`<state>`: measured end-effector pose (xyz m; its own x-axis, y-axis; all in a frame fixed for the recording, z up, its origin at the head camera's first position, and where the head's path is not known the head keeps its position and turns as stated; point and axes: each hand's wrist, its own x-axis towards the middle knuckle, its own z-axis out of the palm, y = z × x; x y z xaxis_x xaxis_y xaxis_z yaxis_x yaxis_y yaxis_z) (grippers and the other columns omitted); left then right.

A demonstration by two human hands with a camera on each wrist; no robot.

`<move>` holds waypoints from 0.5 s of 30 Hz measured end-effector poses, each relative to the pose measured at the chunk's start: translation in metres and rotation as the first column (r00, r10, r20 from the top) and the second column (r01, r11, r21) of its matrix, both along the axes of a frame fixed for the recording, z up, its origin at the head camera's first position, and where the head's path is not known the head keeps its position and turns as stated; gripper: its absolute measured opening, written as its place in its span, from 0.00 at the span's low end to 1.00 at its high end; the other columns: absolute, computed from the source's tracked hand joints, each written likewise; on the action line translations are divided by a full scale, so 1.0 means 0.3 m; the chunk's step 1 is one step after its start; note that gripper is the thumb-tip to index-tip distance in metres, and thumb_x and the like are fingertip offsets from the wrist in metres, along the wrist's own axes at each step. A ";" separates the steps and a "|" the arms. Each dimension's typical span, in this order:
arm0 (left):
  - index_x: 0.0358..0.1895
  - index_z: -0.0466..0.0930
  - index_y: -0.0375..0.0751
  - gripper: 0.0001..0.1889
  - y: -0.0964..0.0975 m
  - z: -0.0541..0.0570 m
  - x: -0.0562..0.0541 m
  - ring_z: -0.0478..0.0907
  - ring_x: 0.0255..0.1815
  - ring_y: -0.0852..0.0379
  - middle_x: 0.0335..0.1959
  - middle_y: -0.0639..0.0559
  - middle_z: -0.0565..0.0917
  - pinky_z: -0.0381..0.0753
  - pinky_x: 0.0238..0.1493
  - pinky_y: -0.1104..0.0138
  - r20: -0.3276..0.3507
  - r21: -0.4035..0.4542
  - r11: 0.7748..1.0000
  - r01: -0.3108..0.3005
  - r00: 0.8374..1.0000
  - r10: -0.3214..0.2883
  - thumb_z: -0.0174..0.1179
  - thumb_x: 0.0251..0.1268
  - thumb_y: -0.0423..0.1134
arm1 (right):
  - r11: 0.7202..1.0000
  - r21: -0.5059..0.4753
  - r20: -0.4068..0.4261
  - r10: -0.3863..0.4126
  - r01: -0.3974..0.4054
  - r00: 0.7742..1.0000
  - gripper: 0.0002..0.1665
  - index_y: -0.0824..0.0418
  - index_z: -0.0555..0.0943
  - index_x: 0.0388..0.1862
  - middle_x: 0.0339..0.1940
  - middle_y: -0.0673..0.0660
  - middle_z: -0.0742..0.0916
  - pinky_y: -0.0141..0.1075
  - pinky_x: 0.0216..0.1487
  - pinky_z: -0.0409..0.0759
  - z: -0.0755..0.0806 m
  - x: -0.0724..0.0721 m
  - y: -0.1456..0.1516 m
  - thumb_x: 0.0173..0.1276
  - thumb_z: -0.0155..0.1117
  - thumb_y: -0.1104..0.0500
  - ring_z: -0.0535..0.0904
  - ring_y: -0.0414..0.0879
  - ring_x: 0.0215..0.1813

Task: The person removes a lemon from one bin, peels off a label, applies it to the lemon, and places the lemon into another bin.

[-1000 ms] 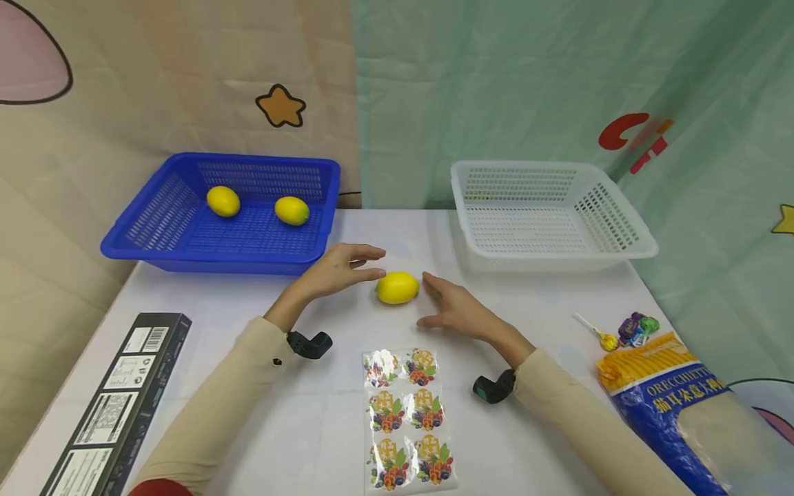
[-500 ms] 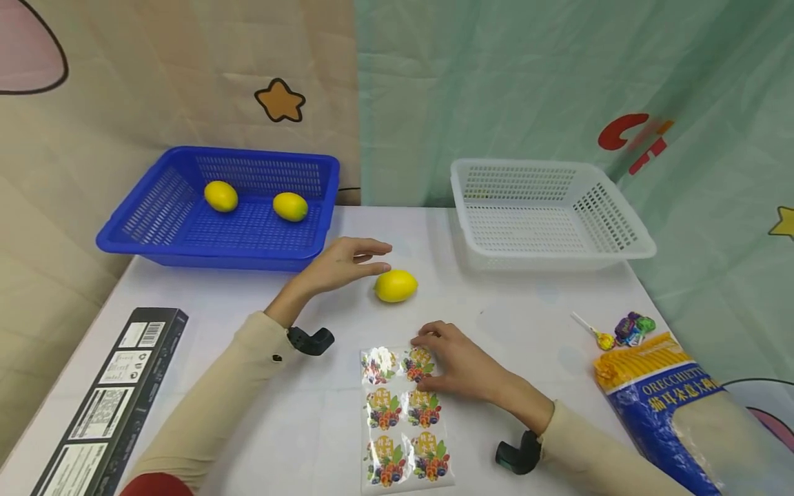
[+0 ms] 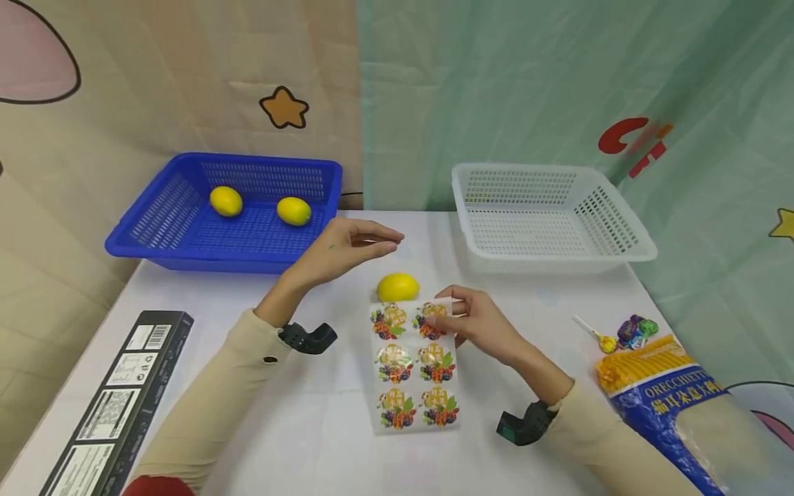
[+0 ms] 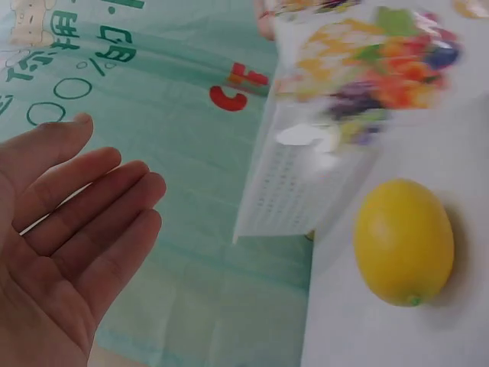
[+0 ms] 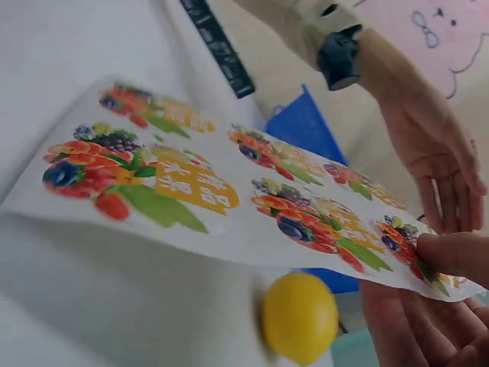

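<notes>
A sheet of fruit-print stickers [image 3: 417,368] is lifted off the table, its upper right corner pinched between the thumb and fingers of my right hand [image 3: 484,324]. In the right wrist view the sheet [image 5: 229,199] slants across, with the thumb on its printed face. Just behind its top edge a lemon [image 3: 398,286] lies on the table; the left wrist view shows it whole [image 4: 405,243]. My left hand [image 3: 338,251] hovers above and left of the lemon, fingers extended and holding nothing, as the left wrist view also shows.
At the back left stands a blue basket [image 3: 205,260] with two lemons [image 3: 226,201] inside. A white basket [image 3: 558,264] is at the back right. A long black box [image 3: 118,399] lies left; lollipops [image 3: 634,332] and an orecchiette bag [image 3: 670,406] lie right.
My right hand left the lemon's side, came down to the sticker sheet, took its upper right corner and raised it toward the lemon. My left hand rose slightly away from the lemon.
</notes>
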<state>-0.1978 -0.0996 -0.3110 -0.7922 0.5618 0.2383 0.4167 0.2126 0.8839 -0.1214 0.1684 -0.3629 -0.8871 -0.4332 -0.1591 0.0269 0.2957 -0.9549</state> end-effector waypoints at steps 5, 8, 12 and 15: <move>0.49 0.87 0.36 0.11 0.010 0.049 0.023 0.84 0.48 0.56 0.48 0.49 0.87 0.83 0.51 0.62 -0.020 0.065 0.996 0.057 0.998 -0.056 0.64 0.67 0.37 | 0.991 -0.097 -0.113 -0.101 0.091 0.988 0.21 0.65 0.75 0.57 0.38 0.60 0.90 0.42 0.25 0.84 0.137 -0.031 0.011 0.69 0.67 0.59 0.87 0.54 0.31; 0.49 0.87 0.35 0.12 0.017 0.079 0.050 0.84 0.47 0.55 0.46 0.49 0.87 0.84 0.49 0.61 -0.035 0.075 0.995 0.069 0.997 -0.066 0.65 0.66 0.36 | 0.984 -0.136 -0.196 -0.145 0.120 0.970 0.19 0.67 0.75 0.55 0.37 0.57 0.90 0.40 0.24 0.84 0.203 -0.036 0.008 0.69 0.66 0.61 0.87 0.52 0.31; 0.50 0.86 0.37 0.12 0.023 0.119 0.085 0.85 0.43 0.54 0.46 0.49 0.87 0.85 0.46 0.60 -0.072 0.094 0.993 0.067 0.996 -0.060 0.67 0.64 0.35 | 0.973 -0.204 -0.271 -0.166 0.111 0.948 0.16 0.68 0.75 0.52 0.36 0.55 0.90 0.41 0.24 0.84 0.258 -0.030 0.007 0.69 0.65 0.64 0.87 0.51 0.31; 0.51 0.86 0.38 0.14 0.018 0.140 0.099 0.86 0.41 0.53 0.47 0.48 0.87 0.85 0.45 0.61 -0.089 0.103 0.993 0.049 0.995 -0.040 0.67 0.63 0.34 | 0.965 -0.242 -0.293 -0.170 0.099 0.941 0.15 0.68 0.75 0.51 0.36 0.56 0.90 0.41 0.24 0.84 0.274 -0.027 0.005 0.68 0.65 0.66 0.87 0.51 0.32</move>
